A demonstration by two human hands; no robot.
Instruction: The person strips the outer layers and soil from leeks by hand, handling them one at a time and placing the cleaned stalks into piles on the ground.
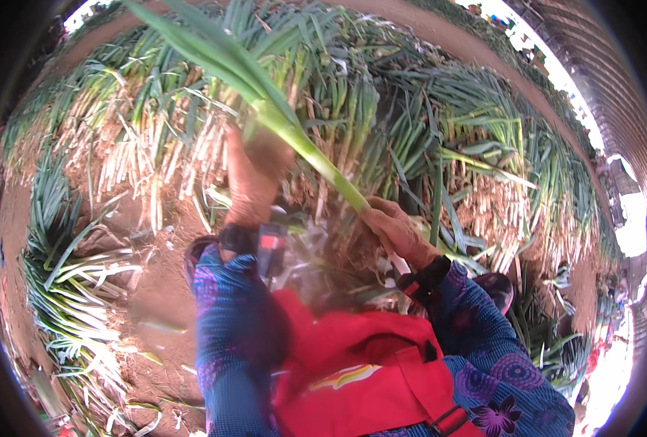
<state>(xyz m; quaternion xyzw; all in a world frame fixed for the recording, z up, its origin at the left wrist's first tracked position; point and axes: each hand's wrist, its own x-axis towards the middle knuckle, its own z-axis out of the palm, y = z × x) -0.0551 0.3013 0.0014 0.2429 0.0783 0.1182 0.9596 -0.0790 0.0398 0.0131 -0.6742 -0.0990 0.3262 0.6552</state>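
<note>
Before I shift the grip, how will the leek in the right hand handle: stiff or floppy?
The leek is probably fairly stiff along its stalk, which runs straight from the right hand. Its long, flat leaves may flop or crease. The smooth-looking surface might slip if held loosely.

The bare right-hand grip [397, 231] holds a long, pale-green, onion-like stalk [312, 153] with darker green leaves [239, 79], slanting up leftward; the blurred left-hand grip [259, 173] is beside it, perhaps touching; beyond, green-topped, white-stemmed bunches [123, 156] lie on brown earth [164, 291]
</note>
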